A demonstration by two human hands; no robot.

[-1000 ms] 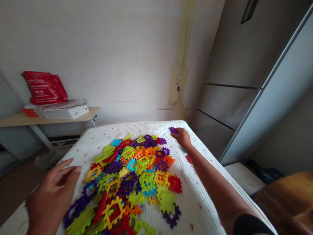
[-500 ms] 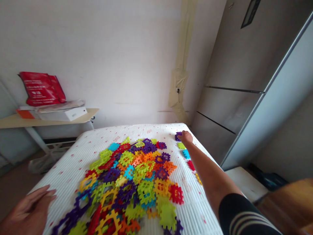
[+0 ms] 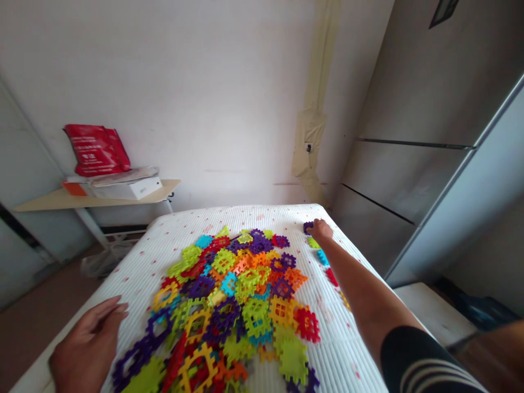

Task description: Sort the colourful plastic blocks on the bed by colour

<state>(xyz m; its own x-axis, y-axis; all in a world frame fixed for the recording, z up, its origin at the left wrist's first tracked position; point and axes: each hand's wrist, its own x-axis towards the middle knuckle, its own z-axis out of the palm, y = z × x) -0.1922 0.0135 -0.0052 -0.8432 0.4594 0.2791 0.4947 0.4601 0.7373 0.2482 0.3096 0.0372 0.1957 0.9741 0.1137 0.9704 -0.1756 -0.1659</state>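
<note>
At the far right of the white bed-like surface (image 3: 339,349), my right hand (image 3: 322,231) pinches a purple interlocking building tile (image 3: 308,227) by its near edge. A green tile (image 3: 314,243), a blue tile (image 3: 322,257) and a red tile (image 3: 331,277) run from there towards me in a row, with a yellow tile (image 3: 344,299) partly behind my forearm. My left hand (image 3: 88,346) holds nothing, its fingers apart, left of the big pile of mixed coloured tiles (image 3: 223,311). Some tiles in the pile have window-like or ring-shaped openings.
A side table (image 3: 45,203) at the left carries a white box (image 3: 131,189) and a red bag (image 3: 96,150). The wall with a taped strip (image 3: 321,65) rises behind the surface. A grey refrigerator (image 3: 403,180) stands close on the right.
The view has swung slightly left, so everything sits further right. My left hand has come further into view beside the pile. My right hand stays at the purple tile.
</note>
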